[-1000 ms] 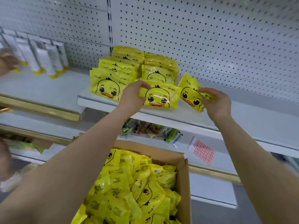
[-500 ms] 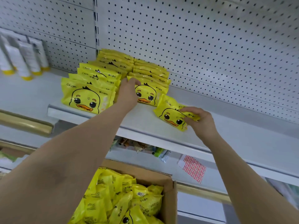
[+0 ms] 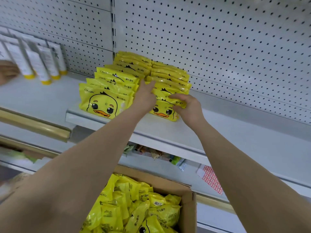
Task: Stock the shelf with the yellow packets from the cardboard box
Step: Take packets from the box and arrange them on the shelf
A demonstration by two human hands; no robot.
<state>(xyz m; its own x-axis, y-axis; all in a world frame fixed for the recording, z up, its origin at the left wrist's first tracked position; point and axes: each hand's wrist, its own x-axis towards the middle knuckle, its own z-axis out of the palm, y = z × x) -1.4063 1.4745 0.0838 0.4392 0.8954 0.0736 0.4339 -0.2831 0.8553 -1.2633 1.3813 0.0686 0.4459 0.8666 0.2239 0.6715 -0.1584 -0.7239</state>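
While the right hand [image 3: 186, 106] curls round the front yellow duck-faced plastic packet [image 3: 164, 110] at the head of the right-hand row on the white metal shelf [image 3: 235, 140], the left hand [image 3: 145, 96] lies open, fingers straight, against the packets behind. Risk now: it stands near the shelf lip, so a careless release could tip it forward into the open brown cardboard box [image 3: 188, 199] below, which is full of packets.

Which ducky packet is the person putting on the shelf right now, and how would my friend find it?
Look at the white shelf under the dotted back wall, where yellow duck packets stand in two rows. Go to the right row and take its front packet, nearest the shelf edge. It is the only one with hands on it: the right hand grips its right end and the left hand touches its left.
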